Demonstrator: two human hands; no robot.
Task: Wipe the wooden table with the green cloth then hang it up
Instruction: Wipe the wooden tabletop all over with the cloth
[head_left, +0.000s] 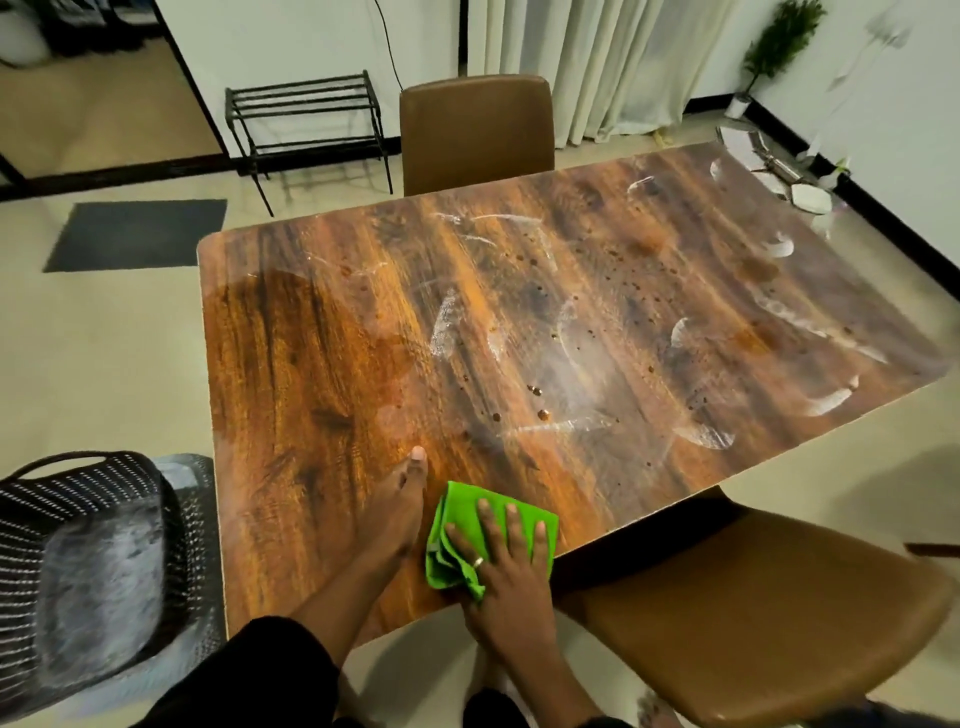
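Observation:
The wooden table (332, 364) fills the middle of the view, with white smears and brown spots across its middle and right parts. A folded green cloth (462, 525) lies near the table's front edge. My right hand (511, 561) presses flat on the cloth, fingers spread, a ring on one finger. My left hand (400, 509) rests flat on the bare wood just left of the cloth, fingers stretched forward and holding nothing.
A brown chair (475, 130) stands at the far side and another (769, 613) at the near right corner. A black woven basket (88, 561) sits at the lower left. A black metal rack (306, 119) stands by the far wall, a dark mat (137, 234) on the floor.

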